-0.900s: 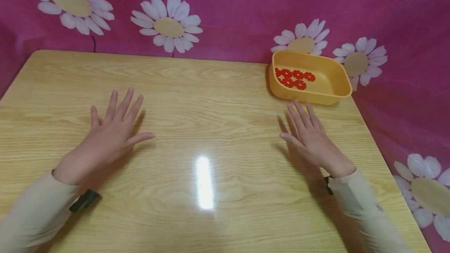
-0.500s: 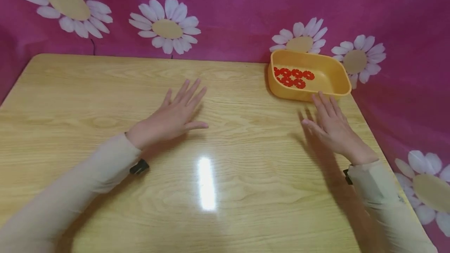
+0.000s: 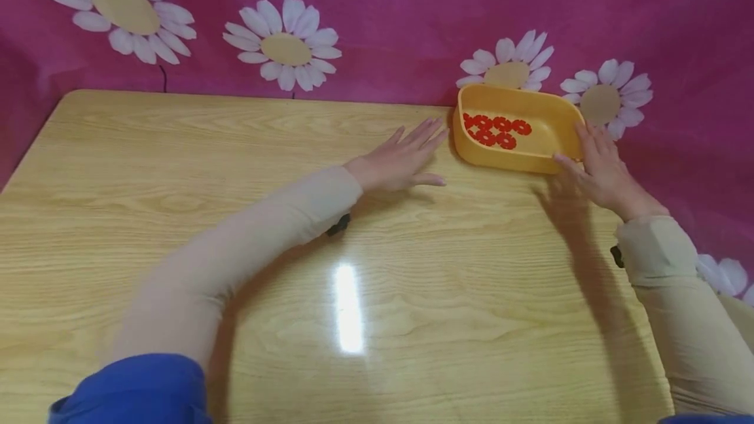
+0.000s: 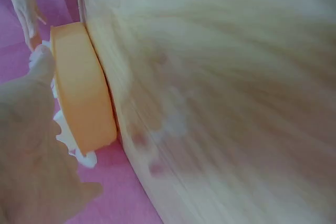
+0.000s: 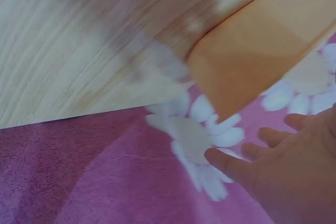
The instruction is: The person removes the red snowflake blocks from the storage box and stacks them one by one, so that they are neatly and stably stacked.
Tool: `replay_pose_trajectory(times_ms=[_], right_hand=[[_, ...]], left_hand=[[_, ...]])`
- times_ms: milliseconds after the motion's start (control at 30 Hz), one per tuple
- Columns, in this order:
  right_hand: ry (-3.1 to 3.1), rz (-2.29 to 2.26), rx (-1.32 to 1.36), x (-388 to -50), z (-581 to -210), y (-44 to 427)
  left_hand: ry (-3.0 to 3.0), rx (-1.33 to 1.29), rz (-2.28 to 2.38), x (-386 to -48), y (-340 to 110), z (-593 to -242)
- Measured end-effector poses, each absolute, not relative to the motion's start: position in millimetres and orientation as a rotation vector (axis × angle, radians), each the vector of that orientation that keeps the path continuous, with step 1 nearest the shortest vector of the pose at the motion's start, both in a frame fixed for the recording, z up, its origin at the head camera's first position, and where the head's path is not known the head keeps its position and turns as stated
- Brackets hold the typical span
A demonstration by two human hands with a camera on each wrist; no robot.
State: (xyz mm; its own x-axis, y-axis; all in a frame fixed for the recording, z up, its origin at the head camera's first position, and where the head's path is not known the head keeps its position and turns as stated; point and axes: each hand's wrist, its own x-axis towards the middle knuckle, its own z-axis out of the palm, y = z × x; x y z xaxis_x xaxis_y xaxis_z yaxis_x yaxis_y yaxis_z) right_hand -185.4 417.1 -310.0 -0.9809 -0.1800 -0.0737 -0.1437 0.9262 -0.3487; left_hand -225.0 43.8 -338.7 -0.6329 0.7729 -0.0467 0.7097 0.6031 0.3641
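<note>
On the near side of the table (image 3: 459, 345), pale wood-grain top with glossy finish: one blue sleeve (image 3: 138, 388), smooth cloth, and beige undersleeves (image 3: 235, 260), fitted, lightly creased. Mid-table: one oblong light reflection (image 3: 349, 306), white, hard-edged. Below the left cuff: one small black fitting (image 3: 338, 225).

Toward the far edge: left hand (image 3: 400, 159), fingers straight and spread, holding nothing, just beside the basin's left end. Near the right edge: right hand (image 3: 607, 172), fingers extended and apart, gripping nothing, at the basin's right end; contact with the rim cannot be told.

At the far right corner: one yellow basin (image 3: 512, 162), plastic-looking, rounded rectangle, smooth-walled. Within, toward its left end: red scalloped rosettes (image 3: 502, 124), whether loose or printed unclear.

Beyond the far edge: magenta cloth (image 3: 400, 18), printed with white daisies (image 3: 285, 49), yellowish discs.
</note>
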Motion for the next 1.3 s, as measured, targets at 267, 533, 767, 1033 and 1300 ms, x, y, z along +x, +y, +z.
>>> replay_pose_trajectory(times_ms=[267,533,767,1033,1300], right_hand=[[2.983,-0.591,-0.256,-221,-315,434],[2.895,-0.616,-0.178,-243,-325,442],[2.936,-0.615,-0.125,-240,-329,436],[2.921,-0.589,-0.077,-230,-329,426],[2.901,-0.648,-0.075,-210,-328,409]], left_hand=[[2.673,1.253,0.349,-249,95,-332],[2.703,1.218,0.254,-262,106,-336],[2.683,1.221,0.314,-262,103,-336],[2.667,1.241,0.319,-259,97,-338],[2.659,1.232,0.35,-242,76,-340]])
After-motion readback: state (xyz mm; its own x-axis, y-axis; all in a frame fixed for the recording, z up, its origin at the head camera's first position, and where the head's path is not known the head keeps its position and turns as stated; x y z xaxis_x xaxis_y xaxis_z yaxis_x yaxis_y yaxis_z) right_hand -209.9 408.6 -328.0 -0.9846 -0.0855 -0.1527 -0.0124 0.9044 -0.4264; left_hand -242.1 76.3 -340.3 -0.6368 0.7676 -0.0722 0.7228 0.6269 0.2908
